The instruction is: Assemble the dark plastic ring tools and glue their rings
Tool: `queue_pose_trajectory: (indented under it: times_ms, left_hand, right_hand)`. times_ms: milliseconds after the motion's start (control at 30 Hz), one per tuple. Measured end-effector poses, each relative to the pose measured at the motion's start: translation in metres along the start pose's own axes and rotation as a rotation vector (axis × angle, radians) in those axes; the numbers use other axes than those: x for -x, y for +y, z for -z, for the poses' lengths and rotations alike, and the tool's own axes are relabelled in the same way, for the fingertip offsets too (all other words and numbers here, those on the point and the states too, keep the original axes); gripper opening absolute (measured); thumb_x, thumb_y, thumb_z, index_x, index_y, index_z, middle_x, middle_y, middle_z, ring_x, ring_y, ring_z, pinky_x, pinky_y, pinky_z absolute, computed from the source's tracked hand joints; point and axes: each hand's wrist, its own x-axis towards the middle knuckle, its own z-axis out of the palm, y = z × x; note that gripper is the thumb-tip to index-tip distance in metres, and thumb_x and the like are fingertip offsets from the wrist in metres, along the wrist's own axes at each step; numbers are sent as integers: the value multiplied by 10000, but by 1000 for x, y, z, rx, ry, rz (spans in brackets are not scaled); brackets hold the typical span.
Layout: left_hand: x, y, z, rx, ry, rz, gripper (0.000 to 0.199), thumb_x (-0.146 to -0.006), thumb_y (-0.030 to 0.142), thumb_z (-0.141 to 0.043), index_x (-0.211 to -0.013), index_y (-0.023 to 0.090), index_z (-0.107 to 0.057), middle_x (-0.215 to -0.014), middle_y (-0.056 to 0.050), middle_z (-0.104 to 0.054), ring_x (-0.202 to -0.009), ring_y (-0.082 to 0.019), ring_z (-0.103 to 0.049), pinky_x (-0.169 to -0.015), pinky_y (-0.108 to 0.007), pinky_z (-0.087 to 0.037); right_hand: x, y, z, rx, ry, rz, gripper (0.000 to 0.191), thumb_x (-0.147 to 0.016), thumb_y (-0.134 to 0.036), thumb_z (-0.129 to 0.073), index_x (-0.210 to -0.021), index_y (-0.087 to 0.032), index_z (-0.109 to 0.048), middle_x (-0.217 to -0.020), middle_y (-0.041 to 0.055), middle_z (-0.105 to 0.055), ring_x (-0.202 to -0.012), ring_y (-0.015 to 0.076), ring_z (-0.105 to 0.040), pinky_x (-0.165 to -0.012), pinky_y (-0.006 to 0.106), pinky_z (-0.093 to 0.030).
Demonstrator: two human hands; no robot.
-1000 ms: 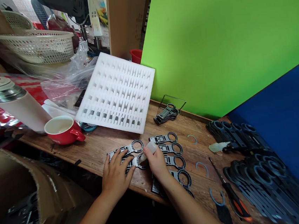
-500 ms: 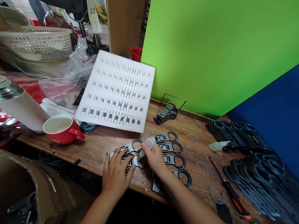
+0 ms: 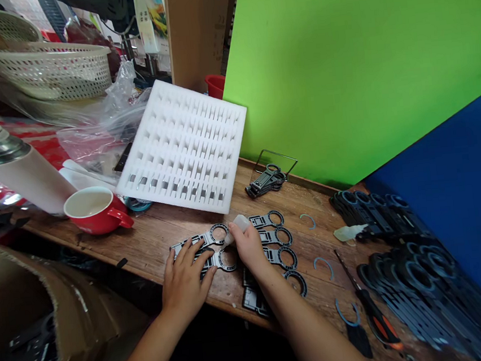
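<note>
On the wooden tabletop [image 3: 152, 234], close to its near edge, the person's left hand [image 3: 184, 282] lies palm down with the fingers spread and nearly straight. The fingertips rest on the farther ringed part [image 3: 206, 239] and the nearer ringed part [image 3: 216, 260], without closing around either. Both parts lie flat, their long axes running left to right. The bodies reach left under the fingers and the ring ends point right, with the farther one's ring tipped a little toward the back edge.

The right hand [image 3: 249, 251] has its fingers closed around a whitish bottle [image 3: 240, 223], the thumb along its side. The bottle is tilted: its broad end is up toward the back edge and right, and its narrow end slants down and left to the right side of the farther part's ring. Whether the tip touches the ring cannot be told.

Just right of this hand, four ringed parts [image 3: 267, 237] lie in a row that runs from back to near edge, rings pointing right, bodies partly behind the hand and forearm.

Farther right, a screwdriver [image 3: 378, 317] lies aslant, its shaft pointing toward the back edge and its handle toward the near right corner. A foam tray [image 3: 186, 151] leans left of the green panel [image 3: 340, 68].
</note>
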Motion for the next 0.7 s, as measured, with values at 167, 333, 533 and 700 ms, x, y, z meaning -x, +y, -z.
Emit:
queue_pose_trajectory:
  times_ms: [167, 333, 533, 700]
  left_hand:
    - [-1, 1, 2, -2, -11, 6, 292, -859, 394, -465, -1111, 321, -592, -1336, -1, -541, -1309, -271, -380, -1075, -558, -234]
    - [-1, 1, 3, -1, -28, -4, 295, -872, 410, -438, -1110, 320, -589, -1364, 23, -516, -1316, -277, -371, -1079, -571, -214]
    - [-2, 2, 6, 11, -67, -16, 302, -887, 414, -410, -1132, 325, -563, -1382, 42, -491, -1315, -274, -379, -1073, -593, -208]
    - [-3, 1, 5, 37, -74, -11, 294, -880, 406, -426, -1128, 330, -563, -1374, 31, -502, -1300, -276, -405, -1073, -603, -205]
  right_hand:
    - [-1, -1, 3, 11, 22, 4, 269, -757, -461, -529, -728, -194, -536, -663, -8, -591, -637, 162, -531, -613, 273, -401]
    - [-1, -4, 9, 35, 56, -6, 283, -757, -474, -518, -731, -193, -529, -676, 0, -590, -647, 172, -532, -623, 285, -394]
    - [-1, -1, 14, 68, 88, -7, 289, -757, -488, -526, -737, -199, -532, -685, 9, -607, -650, 182, -539, -638, 294, -395]
    - [0, 2, 19, 79, 101, 6, 290, -762, -493, -522, -737, -204, -535, -688, 9, -611, -648, 181, -533, -644, 293, -401]
